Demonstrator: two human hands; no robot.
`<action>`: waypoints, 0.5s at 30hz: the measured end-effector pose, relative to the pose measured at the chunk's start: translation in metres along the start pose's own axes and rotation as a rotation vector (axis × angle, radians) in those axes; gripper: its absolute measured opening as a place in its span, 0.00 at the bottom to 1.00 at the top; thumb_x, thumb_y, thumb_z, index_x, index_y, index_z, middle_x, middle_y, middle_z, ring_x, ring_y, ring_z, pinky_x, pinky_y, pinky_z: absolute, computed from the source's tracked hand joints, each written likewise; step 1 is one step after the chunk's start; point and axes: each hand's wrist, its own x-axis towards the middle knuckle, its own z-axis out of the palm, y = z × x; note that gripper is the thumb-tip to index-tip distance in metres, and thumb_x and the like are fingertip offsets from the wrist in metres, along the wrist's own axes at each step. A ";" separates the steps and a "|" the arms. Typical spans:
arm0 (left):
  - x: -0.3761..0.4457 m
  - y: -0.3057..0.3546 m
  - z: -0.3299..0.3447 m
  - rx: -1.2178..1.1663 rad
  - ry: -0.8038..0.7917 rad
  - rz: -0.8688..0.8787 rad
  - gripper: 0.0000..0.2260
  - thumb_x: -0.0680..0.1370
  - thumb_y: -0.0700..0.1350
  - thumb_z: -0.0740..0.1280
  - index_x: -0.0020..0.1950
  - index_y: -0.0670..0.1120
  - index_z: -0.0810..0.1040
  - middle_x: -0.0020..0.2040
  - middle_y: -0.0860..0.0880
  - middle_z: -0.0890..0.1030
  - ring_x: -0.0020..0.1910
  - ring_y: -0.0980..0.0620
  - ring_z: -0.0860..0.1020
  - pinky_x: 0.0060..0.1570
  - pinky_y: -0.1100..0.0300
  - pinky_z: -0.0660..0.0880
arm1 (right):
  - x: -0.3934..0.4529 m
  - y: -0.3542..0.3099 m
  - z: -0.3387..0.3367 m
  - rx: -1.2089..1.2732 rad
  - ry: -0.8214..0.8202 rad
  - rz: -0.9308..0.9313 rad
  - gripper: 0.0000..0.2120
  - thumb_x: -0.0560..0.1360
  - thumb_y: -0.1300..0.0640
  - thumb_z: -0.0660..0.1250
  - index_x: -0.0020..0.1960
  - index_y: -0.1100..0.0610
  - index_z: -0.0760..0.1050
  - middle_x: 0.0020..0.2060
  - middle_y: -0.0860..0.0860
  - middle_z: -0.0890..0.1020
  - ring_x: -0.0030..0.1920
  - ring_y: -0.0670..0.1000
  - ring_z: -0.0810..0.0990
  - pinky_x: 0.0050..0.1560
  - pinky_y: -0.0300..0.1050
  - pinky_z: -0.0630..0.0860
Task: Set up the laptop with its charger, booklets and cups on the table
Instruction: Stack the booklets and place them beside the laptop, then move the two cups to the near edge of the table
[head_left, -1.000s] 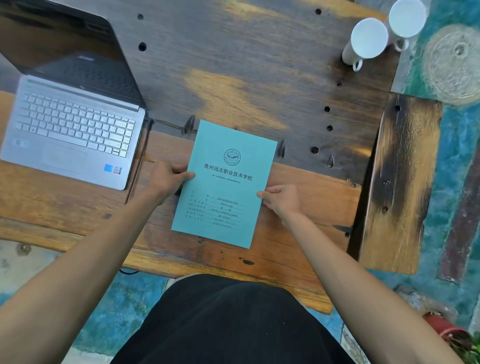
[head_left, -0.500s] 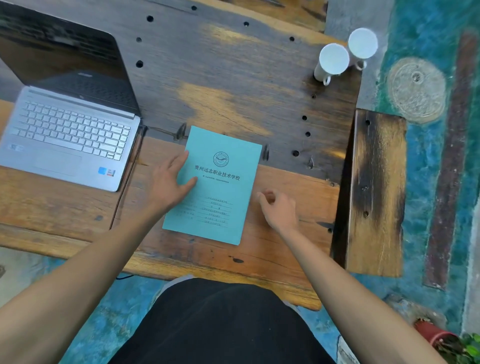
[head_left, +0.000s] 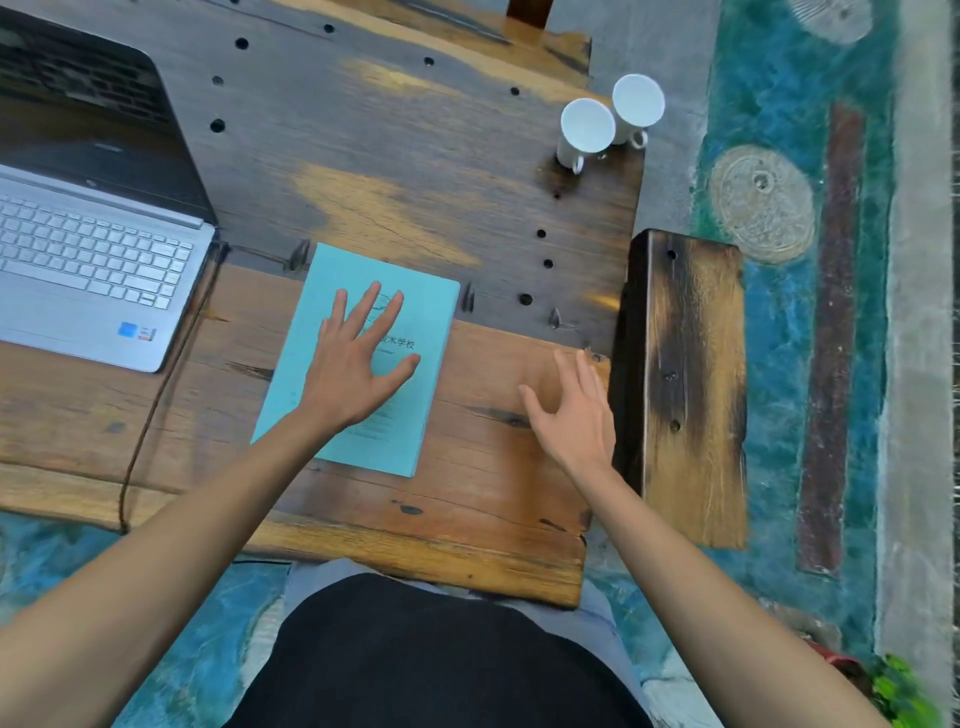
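From the head view, two white cups stand upright at the far right edge of the table (head_left: 415, 156): the nearer cup (head_left: 586, 130) and the farther cup (head_left: 637, 106) are just beside each other, perhaps touching, each with a small handle turned toward the viewer. Both look white inside – whether they hold anything cannot be told.

A teal booklet (head_left: 431, 312) lies flat on the near part of the table, slightly tilted. The left hand (head_left: 358, 364) rests on it with straight, spread fingers, covering most of the printed title and the round emblem; only a few characters show. The right hand (head_left: 576, 410) is over bare wood to the right of the booklet, apart from it, fingers straight and relaxed, holding nothing; whether it touches the wood is unclear.

The laptop (head_left: 93, 260) sits open at the left, cut off by the frame edge, its dark screen showing only reflections. A thin dark cable (head_left: 156, 395) runs from near its right side over the table's near edge – the plug end is hard to make out.

The table is worn wood, dark and drilled with holes farther back, orange-brown nearer. A scorched wooden bench (head_left: 691, 389) stands at its right end. The floor (head_left: 779, 322) is painted teal with round patterns.
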 end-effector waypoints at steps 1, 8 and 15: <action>0.001 0.010 0.005 -0.006 0.001 0.001 0.34 0.77 0.65 0.60 0.81 0.60 0.55 0.83 0.54 0.52 0.82 0.42 0.45 0.75 0.34 0.49 | 0.002 0.008 -0.004 0.005 -0.003 0.002 0.37 0.76 0.29 0.57 0.81 0.43 0.58 0.83 0.48 0.56 0.82 0.51 0.53 0.79 0.55 0.59; 0.020 0.079 0.049 -0.068 0.050 -0.079 0.33 0.78 0.63 0.62 0.81 0.60 0.55 0.83 0.54 0.52 0.82 0.43 0.44 0.77 0.35 0.49 | 0.059 0.060 -0.033 0.055 -0.055 -0.071 0.38 0.77 0.30 0.60 0.82 0.43 0.55 0.83 0.47 0.53 0.82 0.52 0.52 0.79 0.55 0.57; 0.076 0.165 0.085 -0.234 0.110 -0.244 0.33 0.80 0.56 0.66 0.82 0.54 0.55 0.83 0.52 0.54 0.82 0.44 0.45 0.79 0.46 0.48 | 0.152 0.096 -0.086 0.166 -0.099 -0.147 0.38 0.78 0.34 0.63 0.82 0.48 0.57 0.82 0.50 0.56 0.81 0.53 0.56 0.78 0.53 0.57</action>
